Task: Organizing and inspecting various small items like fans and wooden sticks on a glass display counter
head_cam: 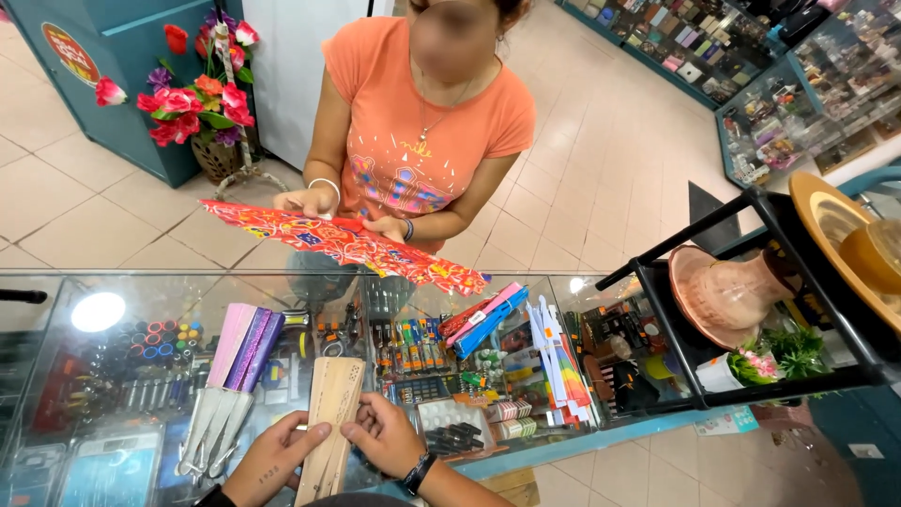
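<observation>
My left hand (pixel 274 459) and my right hand (pixel 385 437) both grip a closed pale wooden fan (pixel 333 413) that rests on the glass counter (pixel 113 385). Across the counter a person in an orange T-shirt (pixel 427 122) holds an opened red patterned fan (pixel 343 242) in both hands. Folded fans lie on the glass: pink and purple ones (pixel 242 345) left of my hands, grey ones (pixel 214 427) below them, a red, pink and blue group (pixel 486 317), and white ones (pixel 554 352) to the right.
Under the glass sit small goods such as pens and boxes. A black rack (pixel 713 244) at the right carries a pink hat (pixel 723 291), a tan hat (pixel 845 244) and a small plant. Artificial flowers (pixel 202 94) stand behind left. Display cases line the far right.
</observation>
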